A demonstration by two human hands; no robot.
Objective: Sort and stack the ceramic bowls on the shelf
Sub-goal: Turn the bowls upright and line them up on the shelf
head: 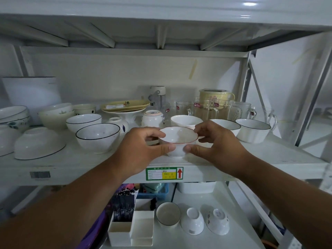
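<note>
- The shelf (269, 159) carries everything: I see bowls scattered across the left and middle, glass mugs (239, 109) at the back right, and a labelled front edge just below my hands.
- An overturned bowl (39, 143) lies at the left front, rim down and tilted; beside it a black-rimmed bowl (98, 136) stands upright, with a second like it (83, 121) just behind.
- On the right, two more black-rimmed bowls (253, 129) stand upright, near each other, so like pieces are split between both sides.
- My left hand (138, 151) grips the small red-rimmed bowl (177, 137), thumb on its near wall, fingers (154, 134) curled over the left rim.
- My right hand (221, 144) holds the opposite side the same way, thumb low on the wall, fingers curled at the right rim.
- That bowl sits upright at the front middle of the shelf; I cannot tell whether its foot touches the board or is just off it.
- To do this step well, I judge I should keep it level, lift straight up before moving sideways, and clear the plain white bowl (186, 121) just behind.
- I see no obvious match for its red rim, so I would set it apart, well back from the edge, not nest it in a wider bowl.
</note>
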